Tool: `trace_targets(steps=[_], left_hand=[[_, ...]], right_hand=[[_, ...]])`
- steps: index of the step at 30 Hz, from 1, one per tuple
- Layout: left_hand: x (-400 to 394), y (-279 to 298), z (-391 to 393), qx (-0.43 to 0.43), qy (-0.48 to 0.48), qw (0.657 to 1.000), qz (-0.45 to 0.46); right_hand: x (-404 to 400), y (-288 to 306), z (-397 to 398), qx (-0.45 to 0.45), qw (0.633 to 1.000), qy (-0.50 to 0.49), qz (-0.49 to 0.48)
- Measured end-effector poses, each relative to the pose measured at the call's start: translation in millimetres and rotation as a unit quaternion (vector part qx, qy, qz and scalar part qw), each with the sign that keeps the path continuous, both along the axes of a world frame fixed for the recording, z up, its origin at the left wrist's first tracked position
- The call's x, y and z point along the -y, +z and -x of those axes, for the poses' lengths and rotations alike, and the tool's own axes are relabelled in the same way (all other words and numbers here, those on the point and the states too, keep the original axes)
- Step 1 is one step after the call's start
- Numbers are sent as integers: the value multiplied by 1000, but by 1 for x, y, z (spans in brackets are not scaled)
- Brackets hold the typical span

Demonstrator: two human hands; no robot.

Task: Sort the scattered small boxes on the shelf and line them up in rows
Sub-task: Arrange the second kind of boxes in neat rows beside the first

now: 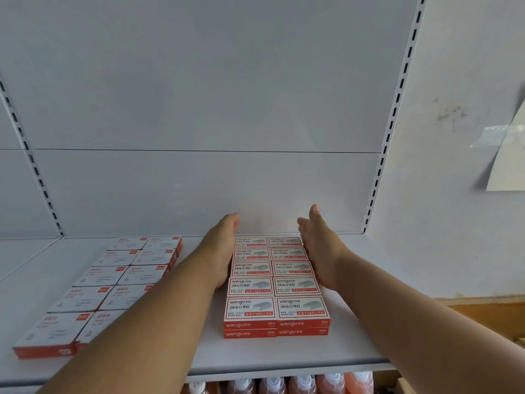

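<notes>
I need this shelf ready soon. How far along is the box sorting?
Nearly done, it seems. The left block of boxes lies in two neat rows. The staple boxes also stand in two rows, stacked two high at the front. In hand: the left hand and right hand press flat against that block's sides, squaring it. No scattered boxes show on the shelf.

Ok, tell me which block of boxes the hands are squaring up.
The wengu staple boxes on the right: left hand and right hand flank its sides. The paler-topped block further left is untouched.
</notes>
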State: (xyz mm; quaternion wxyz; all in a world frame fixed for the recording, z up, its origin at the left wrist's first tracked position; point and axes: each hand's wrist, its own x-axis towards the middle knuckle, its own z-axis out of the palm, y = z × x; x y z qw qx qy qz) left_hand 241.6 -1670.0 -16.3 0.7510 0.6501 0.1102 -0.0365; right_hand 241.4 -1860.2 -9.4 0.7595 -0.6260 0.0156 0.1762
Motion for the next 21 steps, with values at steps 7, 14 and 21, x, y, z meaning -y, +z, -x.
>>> trace_targets(steps=[7, 14, 21], left_hand=[[1, -1, 17, -83, -78, 993, -6], [4, -3, 24, -75, -67, 995, -18], [4, 1, 31, -55, -36, 998, 3]], right_hand=[[6, -9, 1, -6, 997, 15, 76], [7, -18, -2, -19, 998, 17, 60], [8, -17, -1, -34, 999, 18, 37]])
